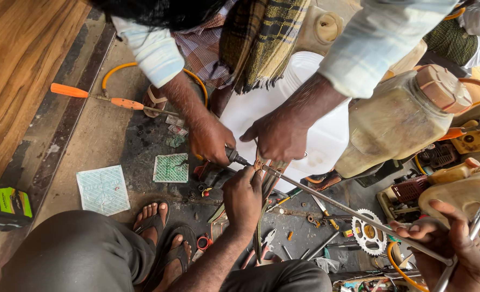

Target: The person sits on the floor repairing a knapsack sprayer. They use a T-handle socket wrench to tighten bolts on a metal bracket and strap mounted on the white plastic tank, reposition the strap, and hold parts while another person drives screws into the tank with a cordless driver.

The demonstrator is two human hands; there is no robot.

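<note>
**Rod and Fitting Held at the Joint**

A grimy workshop floor (115, 146) strewn with small parts. The long metal rod (353, 213) seems only partly joined to its fitting; the joint is hidden. The left hand (242, 197) reaches forward, fingers curled tight around that joint. The right hand (456, 243), low at right, clasps the rod's far end. A co-worker's hands (275, 132) steady the fitting.

Black bottle (5, 204) with green-yellow label (14, 202) at left edge, floor-level
</note>
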